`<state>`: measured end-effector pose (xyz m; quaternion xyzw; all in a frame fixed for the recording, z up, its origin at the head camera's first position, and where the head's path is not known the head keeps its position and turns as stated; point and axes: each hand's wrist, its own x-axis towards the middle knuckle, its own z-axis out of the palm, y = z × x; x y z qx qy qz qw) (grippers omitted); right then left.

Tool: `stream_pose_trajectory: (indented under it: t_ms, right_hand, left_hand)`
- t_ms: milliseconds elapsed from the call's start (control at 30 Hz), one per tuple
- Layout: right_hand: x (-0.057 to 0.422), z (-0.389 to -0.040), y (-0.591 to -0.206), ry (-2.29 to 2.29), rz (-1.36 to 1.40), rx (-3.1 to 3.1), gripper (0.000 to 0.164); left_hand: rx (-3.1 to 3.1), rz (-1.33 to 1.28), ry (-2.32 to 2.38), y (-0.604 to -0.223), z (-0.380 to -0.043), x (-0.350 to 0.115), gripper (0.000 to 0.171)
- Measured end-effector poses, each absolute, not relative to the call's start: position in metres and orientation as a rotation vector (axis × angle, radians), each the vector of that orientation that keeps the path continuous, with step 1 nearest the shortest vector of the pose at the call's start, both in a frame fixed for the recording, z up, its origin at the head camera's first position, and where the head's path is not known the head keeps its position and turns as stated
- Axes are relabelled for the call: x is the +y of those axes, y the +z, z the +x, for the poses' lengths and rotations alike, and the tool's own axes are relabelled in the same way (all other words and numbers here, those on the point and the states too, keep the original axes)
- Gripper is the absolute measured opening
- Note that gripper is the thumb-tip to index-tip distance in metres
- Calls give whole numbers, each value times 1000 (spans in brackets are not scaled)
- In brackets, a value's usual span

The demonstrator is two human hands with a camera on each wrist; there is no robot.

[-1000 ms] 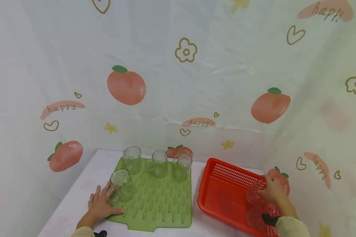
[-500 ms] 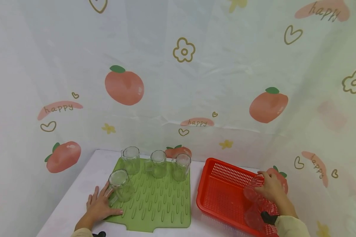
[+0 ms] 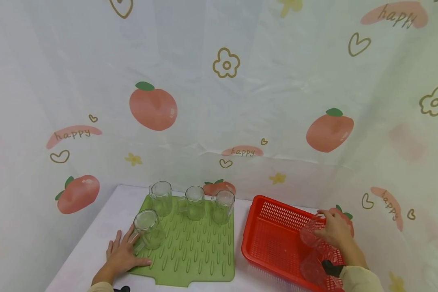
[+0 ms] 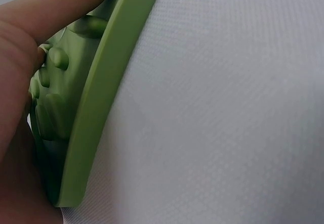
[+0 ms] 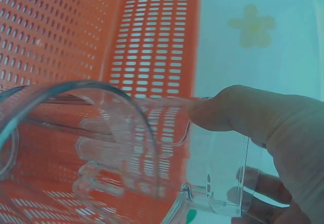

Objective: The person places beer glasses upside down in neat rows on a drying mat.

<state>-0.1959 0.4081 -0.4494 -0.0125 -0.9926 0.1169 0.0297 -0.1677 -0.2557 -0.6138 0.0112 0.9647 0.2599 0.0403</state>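
My right hand reaches over the right end of the red basket and grips a clear glass mug lying there. In the right wrist view the thumb presses one side of the glass and the other fingers show through it from behind. Nearer me in the basket lies a second glass mug, partly covered by the wrist. My left hand rests with spread fingers at the left edge of the green mat, its thumb on top, next to a glass mug.
Along the mat's back edge stand three more glass mugs: a left one, a middle one and a right one. Mat and basket sit side by side on a white-covered table. A printed curtain hangs behind.
The right hand's fingers have shifted slightly farther back around the mug in the basket. My left hand and the mugs on the mat keep their places; the head view has shifted a little.
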Motion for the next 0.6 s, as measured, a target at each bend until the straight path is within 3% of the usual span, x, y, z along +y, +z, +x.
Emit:
stream_pose_trajectory:
  t_ms: [600]
  right_hand:
    - [394,-193,-421,407,66,-2959,67]
  left_hand:
    - [2964,43,768,-612,-167,-255,116]
